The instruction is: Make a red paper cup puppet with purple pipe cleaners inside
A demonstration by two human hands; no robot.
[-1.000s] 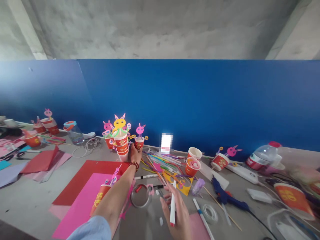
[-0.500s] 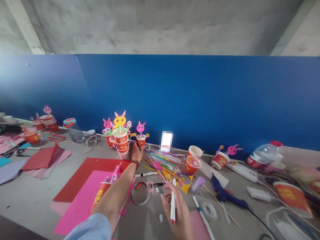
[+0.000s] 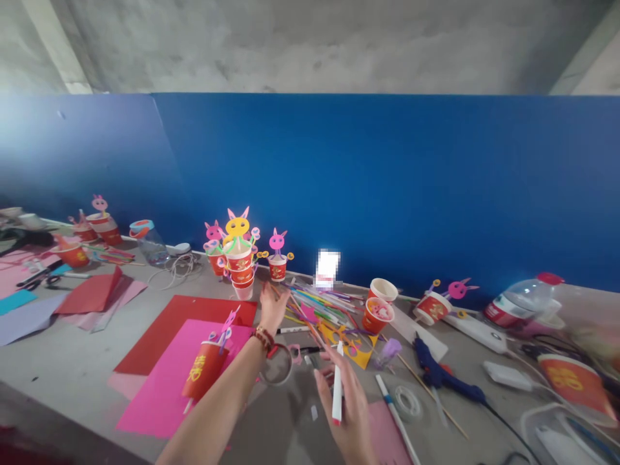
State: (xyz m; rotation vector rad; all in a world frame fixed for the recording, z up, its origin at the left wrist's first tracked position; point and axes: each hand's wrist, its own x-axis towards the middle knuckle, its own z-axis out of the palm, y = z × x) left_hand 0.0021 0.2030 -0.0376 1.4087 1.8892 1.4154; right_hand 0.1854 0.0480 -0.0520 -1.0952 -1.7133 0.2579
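My left hand (image 3: 273, 307), with a beaded bracelet on its wrist, is open over the table with its fingers apart. Just beyond its fingertips stands a small red paper cup (image 3: 278, 268) topped by a pink rabbit head, apart from the hand. A stack of decorated cups (image 3: 239, 259) with a yellow rabbit head rises to its left. In my right hand (image 3: 351, 403) is a white marker (image 3: 338, 391) with a red end, held upright against the fingers. Colourful sticks (image 3: 327, 303) lie between the hands and the wall, beside cut yellow paper (image 3: 365, 356).
A red cup (image 3: 206, 368) lies on pink paper (image 3: 159, 394) at left. Two cups (image 3: 378, 314) stand right of the sticks. Further right are a blue glue gun (image 3: 440, 374), a plastic bottle (image 3: 523, 300) and cables. A roll of tape (image 3: 276, 368) lies near my left wrist.
My left hand has let go of the small rabbit cup and drawn back toward me. The cup stays by the wall. My right hand still holds the marker.
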